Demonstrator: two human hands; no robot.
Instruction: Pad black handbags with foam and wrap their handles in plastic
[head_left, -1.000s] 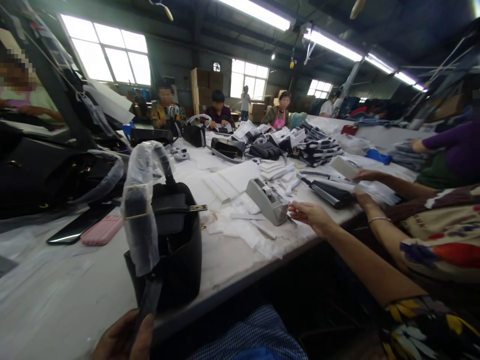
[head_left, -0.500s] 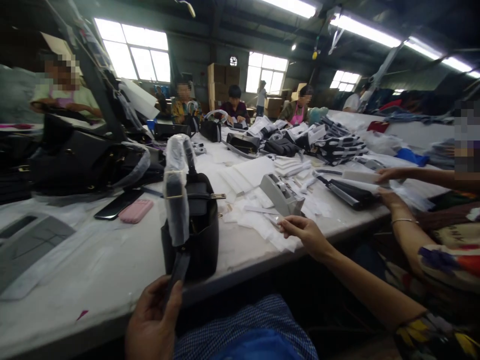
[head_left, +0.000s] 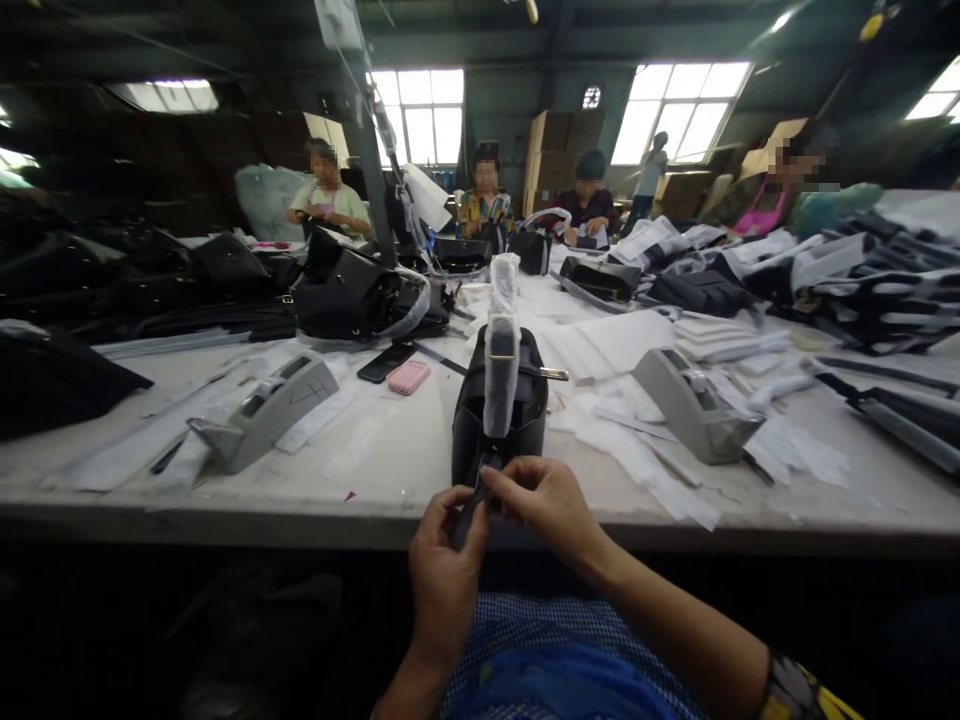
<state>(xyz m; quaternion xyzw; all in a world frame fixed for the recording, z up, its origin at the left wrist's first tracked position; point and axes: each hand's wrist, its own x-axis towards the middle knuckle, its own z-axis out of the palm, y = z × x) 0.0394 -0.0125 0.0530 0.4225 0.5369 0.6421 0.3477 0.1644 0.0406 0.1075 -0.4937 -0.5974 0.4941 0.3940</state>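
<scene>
A black handbag (head_left: pixel 463 420) stands upright at the table's front edge, straight ahead of me. Its handle (head_left: pixel 501 390) rises above it, wrapped in clear plastic or white film. My left hand (head_left: pixel 448 560) pinches the dark strap (head_left: pixel 478 490) hanging from the near side of the bag. Against the same strap, my right hand (head_left: pixel 551 505) has its thumb and fingers pressed together. Whether a small piece of tape is under those right fingertips is too small to tell.
Grey tape dispensers stand left (head_left: pixel 266 410) and right (head_left: pixel 697 405) of the bag. A black phone (head_left: pixel 385 362) and a pink case (head_left: pixel 409 377) lie to its left. White paper sheets (head_left: pixel 615 345) and heaped black bags (head_left: pixel 352 290) cover much of the table. Several people work across it.
My right hand has come from the right tape dispenser to the strap beside my left hand. The view has swung left, so the bag now sits at centre. My left hand still holds the strap.
</scene>
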